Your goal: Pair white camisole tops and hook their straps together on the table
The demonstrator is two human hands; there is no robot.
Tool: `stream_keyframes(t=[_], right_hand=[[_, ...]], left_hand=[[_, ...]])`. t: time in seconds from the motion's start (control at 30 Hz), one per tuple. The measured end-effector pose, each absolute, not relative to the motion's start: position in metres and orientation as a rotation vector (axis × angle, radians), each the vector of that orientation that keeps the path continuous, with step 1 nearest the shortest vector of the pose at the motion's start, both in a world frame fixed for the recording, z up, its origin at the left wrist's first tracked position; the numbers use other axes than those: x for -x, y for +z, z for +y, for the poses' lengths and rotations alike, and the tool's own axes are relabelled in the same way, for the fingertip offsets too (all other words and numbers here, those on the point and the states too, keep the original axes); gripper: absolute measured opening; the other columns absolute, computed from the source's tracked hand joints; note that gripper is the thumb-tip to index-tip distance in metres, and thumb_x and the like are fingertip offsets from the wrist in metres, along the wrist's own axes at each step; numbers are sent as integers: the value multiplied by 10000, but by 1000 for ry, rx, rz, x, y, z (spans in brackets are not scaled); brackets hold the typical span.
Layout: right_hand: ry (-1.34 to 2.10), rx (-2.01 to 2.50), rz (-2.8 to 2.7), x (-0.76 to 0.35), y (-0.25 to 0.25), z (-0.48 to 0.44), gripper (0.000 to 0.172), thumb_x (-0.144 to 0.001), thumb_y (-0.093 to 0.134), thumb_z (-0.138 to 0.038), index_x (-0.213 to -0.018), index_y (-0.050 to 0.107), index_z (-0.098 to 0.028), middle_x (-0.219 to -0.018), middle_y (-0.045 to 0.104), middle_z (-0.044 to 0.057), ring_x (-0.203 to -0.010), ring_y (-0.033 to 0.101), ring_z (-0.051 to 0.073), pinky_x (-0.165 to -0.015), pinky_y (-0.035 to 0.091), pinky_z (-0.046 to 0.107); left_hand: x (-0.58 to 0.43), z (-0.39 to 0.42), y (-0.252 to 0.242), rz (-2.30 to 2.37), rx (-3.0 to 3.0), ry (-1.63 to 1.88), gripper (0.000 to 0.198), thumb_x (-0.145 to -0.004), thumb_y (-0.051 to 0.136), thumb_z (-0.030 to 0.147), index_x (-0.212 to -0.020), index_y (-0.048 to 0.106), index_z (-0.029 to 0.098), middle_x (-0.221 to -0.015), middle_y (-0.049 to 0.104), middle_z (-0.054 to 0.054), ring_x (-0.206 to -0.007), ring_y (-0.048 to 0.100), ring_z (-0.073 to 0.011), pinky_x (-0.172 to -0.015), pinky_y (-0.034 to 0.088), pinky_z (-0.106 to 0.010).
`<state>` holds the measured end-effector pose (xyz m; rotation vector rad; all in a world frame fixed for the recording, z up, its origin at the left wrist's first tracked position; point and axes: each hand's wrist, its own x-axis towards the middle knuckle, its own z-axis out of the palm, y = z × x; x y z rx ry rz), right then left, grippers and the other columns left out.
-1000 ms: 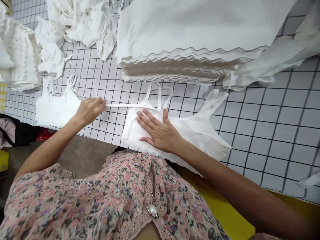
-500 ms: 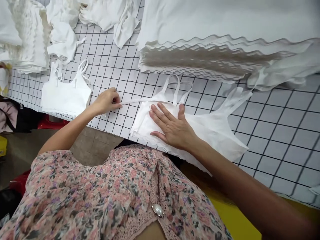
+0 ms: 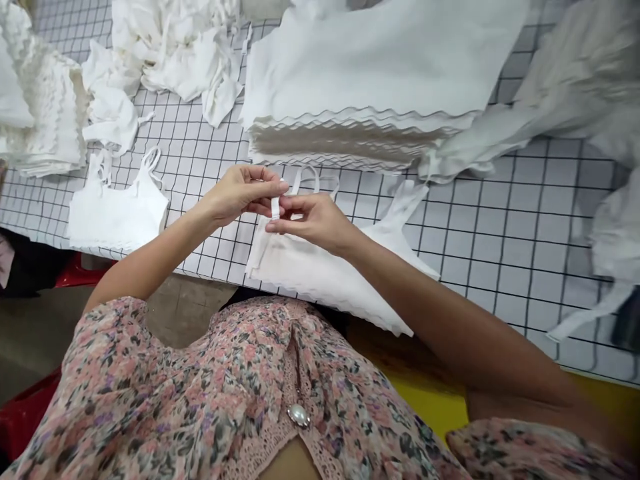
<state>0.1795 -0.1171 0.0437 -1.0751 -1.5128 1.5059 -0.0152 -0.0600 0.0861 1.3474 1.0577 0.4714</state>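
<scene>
A white camisole top (image 3: 320, 267) lies on the table in front of me, its left part folded over and its right side spread out. Above it, my left hand (image 3: 245, 193) pinches one of its thin shoulder straps (image 3: 275, 208). Close against it, my right hand (image 3: 315, 220) has thumb and fingers closed on the same strap. A short end of the strap shows between the two hands. Behind my fingers, more strap loops (image 3: 309, 179) stand up from the top's upper edge.
The table has a black-and-white grid cover (image 3: 480, 253). To the left lies a folded white strappy top (image 3: 117, 207). A thick stack of wavy-edged white garments (image 3: 360, 87) is at the back. Crumpled white garments (image 3: 185, 60) lie back left, others at the right.
My right hand has lifted off the flat fabric and joined my left hand at the strap. My left hand has come up and right, bringing the strap from its stretched-out position. The view has shifted.
</scene>
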Motion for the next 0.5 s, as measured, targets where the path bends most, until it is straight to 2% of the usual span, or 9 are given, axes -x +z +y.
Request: stream_keyframes(t=[0.1,0.23,0.4,0.5], right_hand=[[1662,1053,-1326,-181,40,-113,537,-639,953,-673,-662,742,-179,-689,655,25,-695,613,150,-717,580,358],[1741,1044,-1019,-198,40,-116,485,-628,989,-592,-772,785,-176,-737,712,33,-640,653,144,-675,625,367],[1597,1070,-878,-213,45,-115,398,-618,1003,-494,-763,788,-191,-670,695,3,-603,641,118,-636,605,301],[1499,1114,-870,-215,42,-116,353,-624,993,-464,-753,785,-210,-673,704,-2,-611,647,117,-606,564,278]], left_hand=[[1,-55,88,1052,-1331,521,333,-958,816,433,-950,689,126,-868,776,-63,-795,775,-144,-765,653,-314],[-3,-62,84,1020,-1242,581,342,-959,805,457,-952,737,122,-949,800,-76,-814,769,-126,-809,651,-298],[-13,-90,64,1008,-1151,631,434,-764,944,519,-894,799,131,-868,802,-67,-739,732,-122,-736,630,-278],[-25,-100,52,988,-1100,738,424,-735,952,521,-848,799,142,-793,781,-43,-693,708,-108,-697,611,-264]])
